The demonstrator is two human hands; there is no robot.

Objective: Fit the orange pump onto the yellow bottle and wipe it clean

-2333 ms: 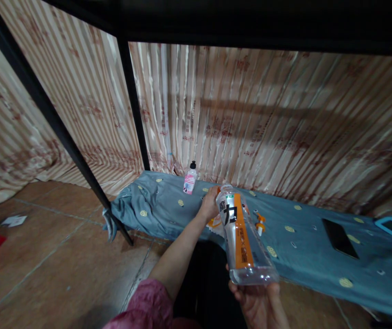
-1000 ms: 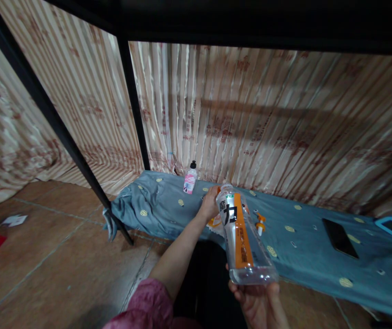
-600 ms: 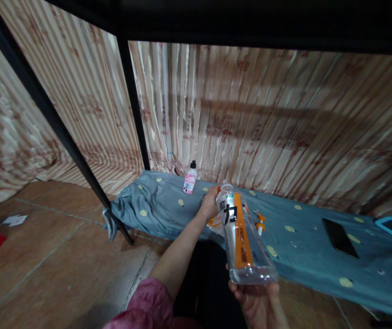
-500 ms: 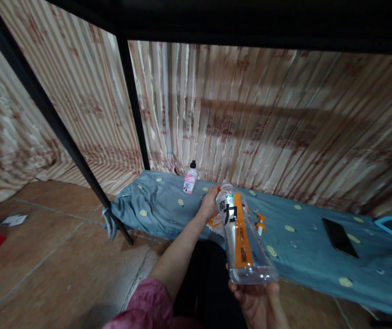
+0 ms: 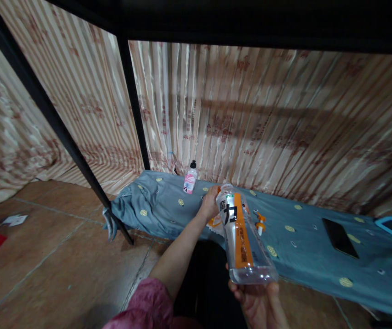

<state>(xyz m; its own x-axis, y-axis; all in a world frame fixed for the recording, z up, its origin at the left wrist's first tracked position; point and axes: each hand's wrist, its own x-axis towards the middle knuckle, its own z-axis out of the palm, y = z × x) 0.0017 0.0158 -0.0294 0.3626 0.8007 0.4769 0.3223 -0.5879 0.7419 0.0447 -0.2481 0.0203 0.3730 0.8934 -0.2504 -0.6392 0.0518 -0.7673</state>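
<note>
My right hand (image 5: 259,304) cups the base of a clear plastic bottle (image 5: 240,235) with an orange label, fingers curled shut round the bottom, bottle tilted neck-away over the near edge of the bed (image 5: 305,249). My left hand (image 5: 210,203) is closed at the bottle's neck, right where the cap would be; whether a cap is on, I cannot tell, my hand hides it. Bottle looks nearly empty. So it is held at both ends and not set down, and the top end is the part being worked.

On the bed: small pink-label bottle (image 5: 190,179) at the far left corner by the curtain (image 5: 250,114), an orange nozzle piece (image 5: 260,224) just beside my bottle, a phone (image 5: 340,237) well apart to the right. The floor (image 5: 45,269) on the left is open; a frame post (image 5: 89,173) stands near the bed's left corner.
</note>
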